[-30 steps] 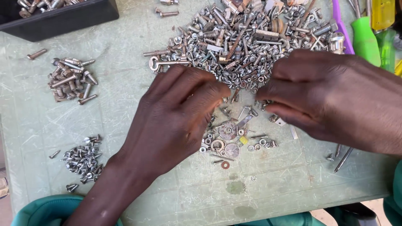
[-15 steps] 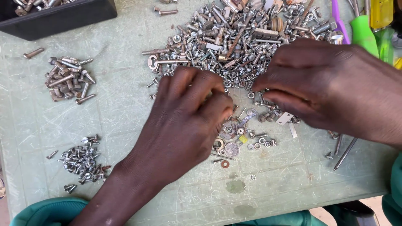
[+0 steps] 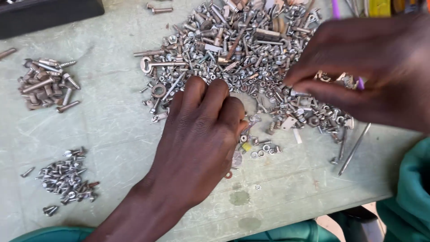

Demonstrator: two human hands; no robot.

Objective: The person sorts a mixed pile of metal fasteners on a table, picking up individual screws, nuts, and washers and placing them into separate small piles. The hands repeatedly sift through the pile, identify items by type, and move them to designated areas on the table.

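Sorting step, we judged: our left hand [image 3: 197, 139] curled, fingertips in big hardware heap [image 3: 242, 49] at upper centre; hold unclear. Right hand [image 3: 363, 67] pinching, contents unclear. Next move needed single-piece pick.

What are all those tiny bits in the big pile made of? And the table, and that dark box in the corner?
The big pile looks like metal screws, nuts and washers: silvery and shiny, a few dull brown, perhaps rusty. The left hand and right hand are picking in it. The table seems painted pale green, scratched and stained; what lies under the paint is unclear. The dark box looks like matte plastic, probably.
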